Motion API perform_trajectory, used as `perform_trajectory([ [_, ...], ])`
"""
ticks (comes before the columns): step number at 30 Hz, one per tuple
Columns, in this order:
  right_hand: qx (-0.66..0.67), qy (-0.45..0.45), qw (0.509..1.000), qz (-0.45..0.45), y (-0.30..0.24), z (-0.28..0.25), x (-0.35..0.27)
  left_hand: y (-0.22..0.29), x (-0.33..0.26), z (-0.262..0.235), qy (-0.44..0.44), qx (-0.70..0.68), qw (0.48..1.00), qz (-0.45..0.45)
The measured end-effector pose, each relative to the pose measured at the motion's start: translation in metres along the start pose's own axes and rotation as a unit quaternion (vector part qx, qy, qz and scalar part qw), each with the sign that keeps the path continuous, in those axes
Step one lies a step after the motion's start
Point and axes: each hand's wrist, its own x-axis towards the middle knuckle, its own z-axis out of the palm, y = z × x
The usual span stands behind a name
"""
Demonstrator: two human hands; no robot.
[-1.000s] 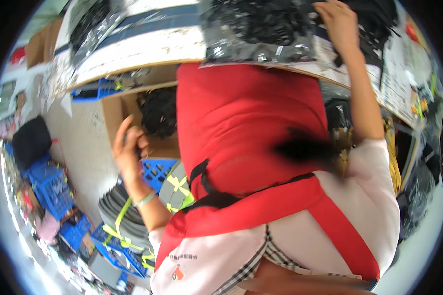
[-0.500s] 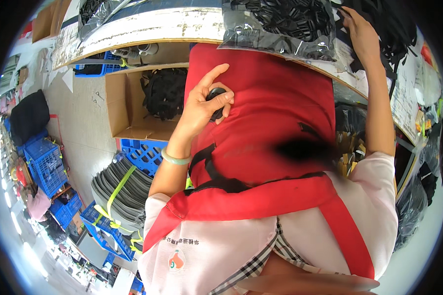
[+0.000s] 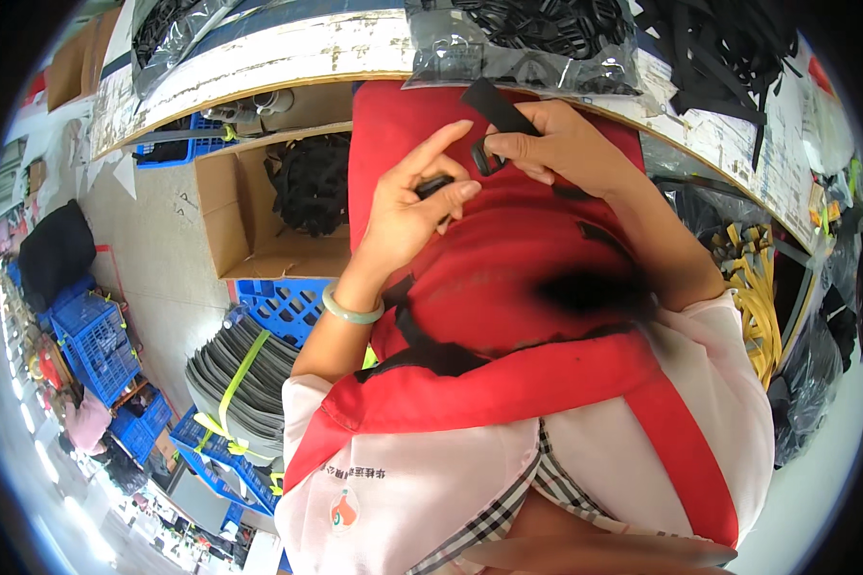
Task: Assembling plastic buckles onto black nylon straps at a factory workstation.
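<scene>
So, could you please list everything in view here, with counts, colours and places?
black strap: one, in right hand
small black buckle: one, in left hand
clear bags of black parts: two at least, on the bench
loose black straps: a heap, bench right
cardboard box: one, brown, under the bench
blue crates: several, floor left
red apron: one, worn
green bangle: one, left wrist
left hand; right hand: together at the chest

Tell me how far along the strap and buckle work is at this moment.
Done: nothing finished shows. In hand: the right hand pinches a black strap with a small black ring at its end, and the left hand holds a small black buckle piece just beside it, not yet joined. Left: a clear bag of black parts and loose black straps lie on the workbench.
</scene>
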Motion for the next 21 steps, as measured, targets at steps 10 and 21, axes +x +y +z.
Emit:
perform_trajectory([
  [10,0.068,0.144,0.981,-0.109,0.017,0.033,0.002,-0.009,0.014,0.010,0.151,0.005,0.985,0.080],
  [21,0.215,0.096,0.971,-0.032,0.017,0.044,-0.006,-0.020,0.016,0.009,0.234,0.093,0.962,0.101],
])
